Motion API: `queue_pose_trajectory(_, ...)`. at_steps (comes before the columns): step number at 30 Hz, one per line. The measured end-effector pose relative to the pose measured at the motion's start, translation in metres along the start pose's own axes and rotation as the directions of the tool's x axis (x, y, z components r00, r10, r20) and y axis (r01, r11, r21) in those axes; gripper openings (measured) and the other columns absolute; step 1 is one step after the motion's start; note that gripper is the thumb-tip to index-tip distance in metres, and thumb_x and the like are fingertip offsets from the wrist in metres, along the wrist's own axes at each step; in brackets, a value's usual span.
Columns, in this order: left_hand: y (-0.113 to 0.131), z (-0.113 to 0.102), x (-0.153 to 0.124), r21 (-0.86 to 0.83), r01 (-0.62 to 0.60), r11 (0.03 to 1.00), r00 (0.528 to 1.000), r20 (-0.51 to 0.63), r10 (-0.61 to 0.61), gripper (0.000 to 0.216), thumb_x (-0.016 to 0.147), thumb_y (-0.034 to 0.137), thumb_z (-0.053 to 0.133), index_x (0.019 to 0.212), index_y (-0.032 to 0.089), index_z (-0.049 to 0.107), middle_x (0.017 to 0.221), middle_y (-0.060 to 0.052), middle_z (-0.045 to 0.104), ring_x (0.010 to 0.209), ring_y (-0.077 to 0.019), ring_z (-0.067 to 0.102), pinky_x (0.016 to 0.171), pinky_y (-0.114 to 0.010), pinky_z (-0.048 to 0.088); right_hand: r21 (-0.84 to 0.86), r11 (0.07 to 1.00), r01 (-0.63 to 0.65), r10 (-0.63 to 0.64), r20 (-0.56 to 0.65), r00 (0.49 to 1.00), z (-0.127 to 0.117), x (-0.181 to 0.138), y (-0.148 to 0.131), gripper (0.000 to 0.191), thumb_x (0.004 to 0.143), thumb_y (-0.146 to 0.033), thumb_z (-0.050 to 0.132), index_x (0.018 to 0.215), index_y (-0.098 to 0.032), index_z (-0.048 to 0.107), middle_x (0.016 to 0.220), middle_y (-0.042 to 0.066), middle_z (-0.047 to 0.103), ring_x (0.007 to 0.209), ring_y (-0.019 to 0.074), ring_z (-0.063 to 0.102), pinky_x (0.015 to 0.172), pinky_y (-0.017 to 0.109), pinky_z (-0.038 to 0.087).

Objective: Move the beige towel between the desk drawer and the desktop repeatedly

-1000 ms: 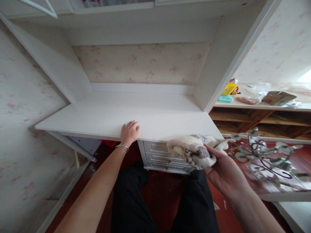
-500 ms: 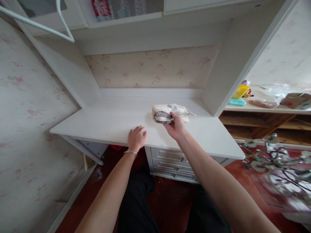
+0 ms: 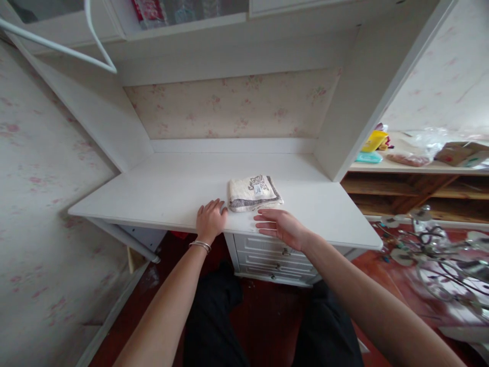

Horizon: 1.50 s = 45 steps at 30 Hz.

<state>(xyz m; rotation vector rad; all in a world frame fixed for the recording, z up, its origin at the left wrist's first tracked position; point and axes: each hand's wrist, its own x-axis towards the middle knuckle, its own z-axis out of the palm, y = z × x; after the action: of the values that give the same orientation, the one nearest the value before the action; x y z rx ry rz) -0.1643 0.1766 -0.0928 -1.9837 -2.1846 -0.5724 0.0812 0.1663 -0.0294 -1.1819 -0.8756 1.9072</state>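
A folded cream towel (image 3: 252,192) with a dark grey border, a dark printed pattern and a small pale label lies flat on the white desk (image 3: 183,178). My left hand (image 3: 211,219) rests on the desk's front edge, just left of the towel, holding nothing, its fingers spread. My right hand (image 3: 280,226) is in front of the towel near the desk edge, fingers stretched out and apart with nothing in them. Between its fingertips and the towel's near edge there is a small gap.
White drawers (image 3: 275,257) sit under the desk. A white metal tube (image 3: 57,48) juts in at upper left. To the right, a wooden shelf unit (image 3: 382,186) carries a yellow container (image 3: 374,141) and plastic bags. A chandelier (image 3: 431,244) with glass parts lies on the right.
My right hand has let go of the towel and drawn back toward the desk's front edge. The towel now lies flat on the desk. My left hand stays at the edge.
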Motion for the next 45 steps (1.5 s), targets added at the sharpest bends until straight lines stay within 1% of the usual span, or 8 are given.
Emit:
queue_pose_trajectory(3, -0.001, 0.001, 0.000, 0.000, -0.002, 1.000, 1.000, 0.004, 0.002, 0.042, 0.098, 0.036, 0.041, 0.132, 0.027, 0.064, 0.147, -0.003, 0.056, 0.138, -0.0232, 0.048, 0.119, -0.046, 0.029, -0.215, 0.967, 0.135, -0.161, -0.108, 0.981, -0.030, -0.007, -0.011, 0.017, 0.089, -0.017, 0.064, 0.105, -0.012, 0.069, 0.102, 0.012, 0.074, 0.080, 0.0177, 0.069, 0.078, 0.031, 0.057)
queue_pose_trajectory(6, -0.001, 0.001, 0.002, -0.007, 0.004, 1.000, 1.000, 0.022, -0.004, 0.043, 0.098, 0.037, 0.041, 0.133, 0.027, 0.063, 0.148, -0.003, 0.055, 0.139, -0.0232, 0.047, 0.119, -0.047, 0.030, -0.457, 0.862, 0.221, -0.383, -0.301, 0.873, -0.086, -0.004, -0.031, 0.018, 0.090, -0.021, 0.061, 0.104, -0.015, 0.069, 0.105, 0.012, 0.072, 0.094, 0.0215, 0.068, 0.091, 0.037, 0.053)
queue_pose_trajectory(8, 0.000, 0.000, 0.003, -0.010, 0.013, 1.000, 0.999, 0.034, -0.012, 0.042, 0.098, 0.038, 0.041, 0.133, 0.028, 0.062, 0.148, -0.003, 0.055, 0.139, -0.0227, 0.046, 0.119, -0.046, 0.029, -0.739, 0.666, 0.097, -0.554, -0.405, 0.727, -0.133, -0.002, -0.044, 0.026, 0.089, -0.024, 0.059, 0.112, -0.018, 0.069, 0.117, 0.012, 0.069, 0.109, 0.0255, 0.064, 0.102, 0.042, 0.046)
queue_pose_trajectory(10, 0.000, 0.000, 0.003, -0.006, 0.018, 1.000, 0.999, 0.044, -0.017, 0.042, 0.098, 0.038, 0.041, 0.133, 0.029, 0.062, 0.149, -0.002, 0.055, 0.140, -0.0223, 0.046, 0.119, -0.046, 0.028, -0.865, 0.475, -0.162, -0.609, -0.456, 0.649, -0.179, -0.002, -0.050, 0.044, 0.088, -0.029, 0.061, 0.131, -0.017, 0.062, 0.138, 0.020, 0.056, 0.125, 0.0323, 0.055, 0.109, 0.046, 0.038)
queue_pose_trajectory(12, 0.000, 0.000, 0.004, 0.005, 0.016, 1.000, 0.999, 0.052, -0.016, 0.042, 0.098, 0.038, 0.041, 0.134, 0.030, 0.061, 0.149, -0.002, 0.054, 0.140, -0.0219, 0.045, 0.119, -0.045, 0.028, -0.835, 0.416, -0.360, -0.536, -0.545, 0.645, -0.214, -0.005, -0.048, 0.063, 0.091, -0.039, 0.057, 0.147, -0.012, 0.048, 0.151, 0.028, 0.040, 0.131, 0.0383, 0.050, 0.109, 0.049, 0.037)
queue_pose_trajectory(14, 0.000, 0.000, 0.003, 0.017, 0.010, 1.000, 0.998, 0.058, -0.011, 0.042, 0.098, 0.038, 0.040, 0.134, 0.031, 0.061, 0.150, -0.001, 0.054, 0.140, -0.0216, 0.045, 0.119, -0.044, 0.028, -0.793, 0.403, -0.458, -0.430, -0.605, 0.670, -0.233, -0.009, -0.041, 0.074, 0.094, -0.051, 0.048, 0.154, -0.010, 0.036, 0.148, 0.032, 0.040, 0.133, 0.0421, 0.047, 0.107, 0.053, 0.037)
queue_pose_trajectory(21, 0.002, -0.001, 0.002, 0.047, -0.012, 0.999, 0.999, 0.044, 0.010, 0.044, 0.100, 0.038, 0.037, 0.136, 0.028, 0.060, 0.150, -0.003, 0.053, 0.140, -0.0221, 0.045, 0.119, -0.044, 0.028, -0.768, 0.344, -0.540, -0.430, -0.641, 0.636, -0.224, -0.019, -0.025, 0.076, 0.096, -0.065, 0.026, 0.154, -0.016, 0.036, 0.140, 0.030, 0.050, 0.126, 0.0469, 0.053, 0.097, 0.060, 0.043)
queue_pose_trajectory(45, 0.004, -0.002, 0.003, 0.069, -0.022, 0.997, 0.995, 0.094, 0.015, 0.046, 0.100, 0.039, 0.035, 0.138, 0.025, 0.057, 0.152, -0.004, 0.051, 0.140, -0.0243, 0.046, 0.118, -0.047, 0.031, -0.749, 0.336, -0.571, -0.428, -0.662, 0.616, -0.214, -0.027, -0.030, 0.072, 0.095, -0.064, 0.026, 0.151, -0.019, 0.039, 0.130, 0.025, 0.059, 0.122, 0.0432, 0.057, 0.096, 0.057, 0.046)
